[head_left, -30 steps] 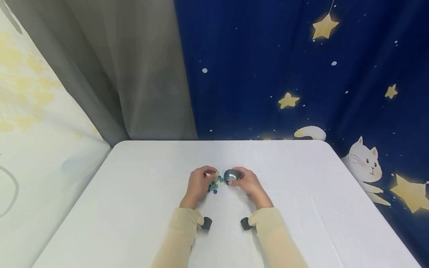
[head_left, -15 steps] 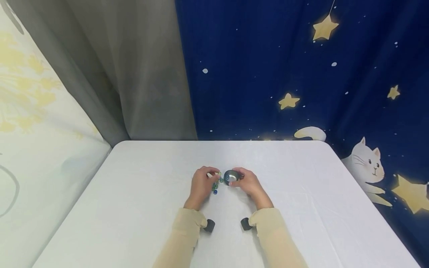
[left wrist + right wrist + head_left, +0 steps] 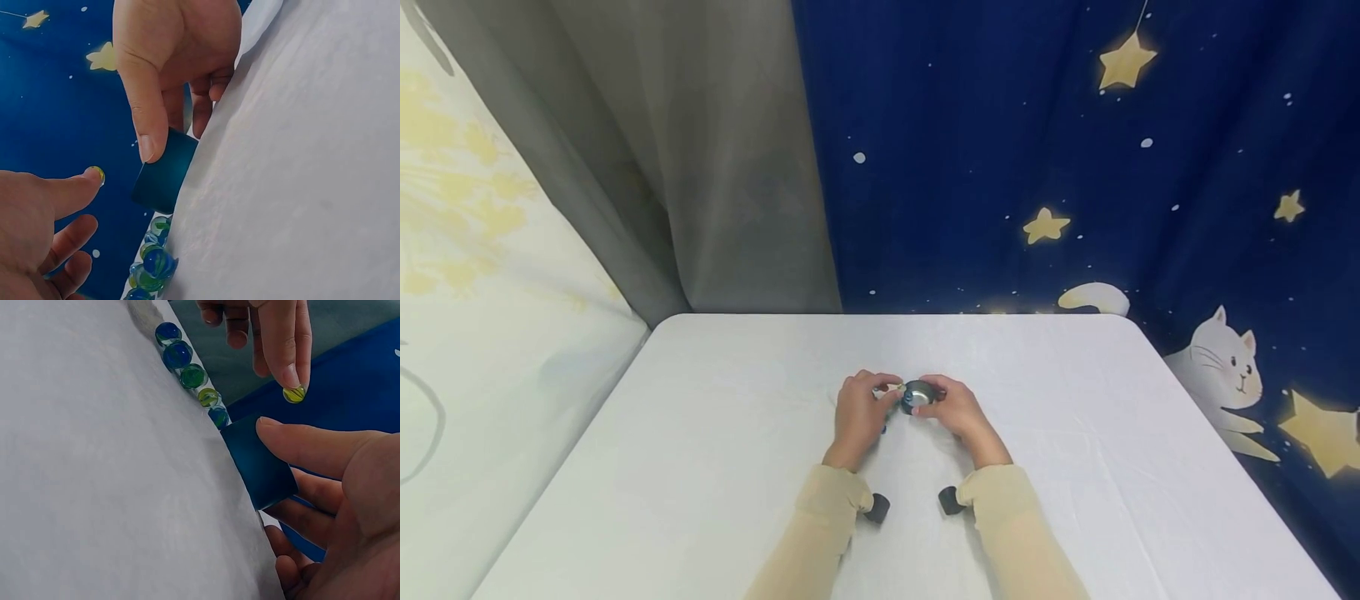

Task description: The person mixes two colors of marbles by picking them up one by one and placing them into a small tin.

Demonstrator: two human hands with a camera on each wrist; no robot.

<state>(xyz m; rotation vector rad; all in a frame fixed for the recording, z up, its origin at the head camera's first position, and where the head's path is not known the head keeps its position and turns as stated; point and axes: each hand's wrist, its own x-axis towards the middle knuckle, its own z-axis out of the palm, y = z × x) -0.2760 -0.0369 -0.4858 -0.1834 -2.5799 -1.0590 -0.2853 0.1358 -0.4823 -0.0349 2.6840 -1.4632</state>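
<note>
My left hand [image 3: 859, 410] pinches a yellow glass marble [image 3: 294, 394] between thumb and fingertip, just left of the cup's rim in the head view. The small cup [image 3: 257, 464] is dark teal outside with a shiny metal inside. It stands on the table, held around its side by my right hand [image 3: 958, 408], thumb in front and fingers behind. Something blue shows inside the cup in the head view. Several blue, green and yellow marbles [image 3: 177, 355] lie in a cluster beside the cup; my left hand mostly hides them in the head view.
A white cloth covers the table [image 3: 737, 400]. A black wrist camera [image 3: 877, 508] sits on the left cuff, another on the right cuff. Behind the table hang a grey curtain [image 3: 737, 167] and a dark blue curtain [image 3: 955, 167] with stars.
My left hand has moved right with the yellow marble, from over the cluster to the cup's rim. The right hand and cup have stayed put.
</note>
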